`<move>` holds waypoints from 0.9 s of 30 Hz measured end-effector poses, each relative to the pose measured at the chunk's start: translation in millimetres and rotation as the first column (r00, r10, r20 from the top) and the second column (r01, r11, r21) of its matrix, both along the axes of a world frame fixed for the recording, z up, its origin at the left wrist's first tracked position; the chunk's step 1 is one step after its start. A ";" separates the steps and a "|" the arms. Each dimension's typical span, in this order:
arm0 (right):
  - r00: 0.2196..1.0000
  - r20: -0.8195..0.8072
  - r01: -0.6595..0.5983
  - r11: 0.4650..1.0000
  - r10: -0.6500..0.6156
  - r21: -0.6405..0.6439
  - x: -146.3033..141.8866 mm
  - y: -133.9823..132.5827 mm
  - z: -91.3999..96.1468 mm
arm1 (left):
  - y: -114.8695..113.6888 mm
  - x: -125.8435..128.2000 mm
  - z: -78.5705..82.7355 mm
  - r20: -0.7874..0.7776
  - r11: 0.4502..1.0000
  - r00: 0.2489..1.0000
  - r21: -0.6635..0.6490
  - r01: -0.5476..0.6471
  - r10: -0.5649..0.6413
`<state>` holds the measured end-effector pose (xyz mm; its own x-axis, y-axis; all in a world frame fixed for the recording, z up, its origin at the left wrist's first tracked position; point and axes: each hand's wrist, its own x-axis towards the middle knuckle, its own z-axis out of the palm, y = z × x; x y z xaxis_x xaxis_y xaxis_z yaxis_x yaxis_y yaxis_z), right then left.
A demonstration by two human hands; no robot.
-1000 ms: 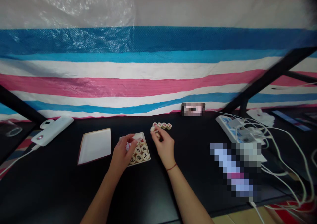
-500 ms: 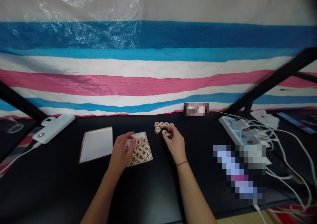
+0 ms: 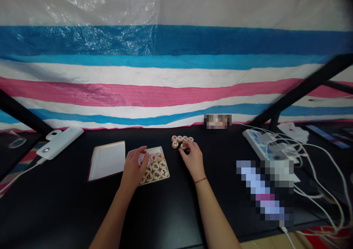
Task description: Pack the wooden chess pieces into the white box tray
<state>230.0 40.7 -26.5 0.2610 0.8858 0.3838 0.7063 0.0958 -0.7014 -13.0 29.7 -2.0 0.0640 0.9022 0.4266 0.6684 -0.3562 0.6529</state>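
An open box [image 3: 164, 177] on the black table holds several round xiangqi pieces [image 3: 156, 174] with black and red characters. Over its left side rests my left hand [image 3: 135, 166], fingers stretched and apart, covering part of the contents. To the right of the box, my right hand [image 3: 194, 161] has its thumb and fingertips around one xiangqi piece [image 3: 183, 146] at the table surface, partly hidden by the fingers. Just beyond it stand more pieces with red characters: a row of several [image 3: 180, 139] and a single piece [image 3: 175, 144] in front of the row's left end.
The box lid [image 3: 107, 161] lies upturned left of the box. A white power bank [image 3: 59, 144] with a cable is at far left. To the right are a power strip [image 3: 256, 144], tangled white cables [image 3: 314, 164] and a blurred-out object [image 3: 261, 190]. Striped sheeting [image 3: 165, 94] hangs behind.
My right hand has shifted slightly left and away from me, its fingertips now around the piece in the nearer row. The left hand stays over the box almost unmoved.
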 end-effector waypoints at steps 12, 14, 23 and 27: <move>1.000 0.022 0.005 0.999 -0.006 0.046 -2.9 0.4 -1.9 | -0.2 0.4 -0.7 -0.004 1.000 1.000 0.007 0.004 -0.004; 0.999 0.029 0.018 0.999 -0.020 0.044 -3.0 0.2 -2.3 | -0.2 0.6 -0.3 -0.011 1.000 1.000 0.007 0.006 -0.006; 0.992 0.117 0.057 0.997 -0.051 -0.046 2.1 3.0 -10.0 | 2.1 -0.7 -5.5 -0.132 0.998 0.991 0.069 -0.014 0.023; 0.994 0.101 0.044 0.999 -0.040 -0.031 2.2 3.9 -10.6 | 2.8 -1.3 -6.2 -0.126 0.998 0.992 0.064 -0.013 0.021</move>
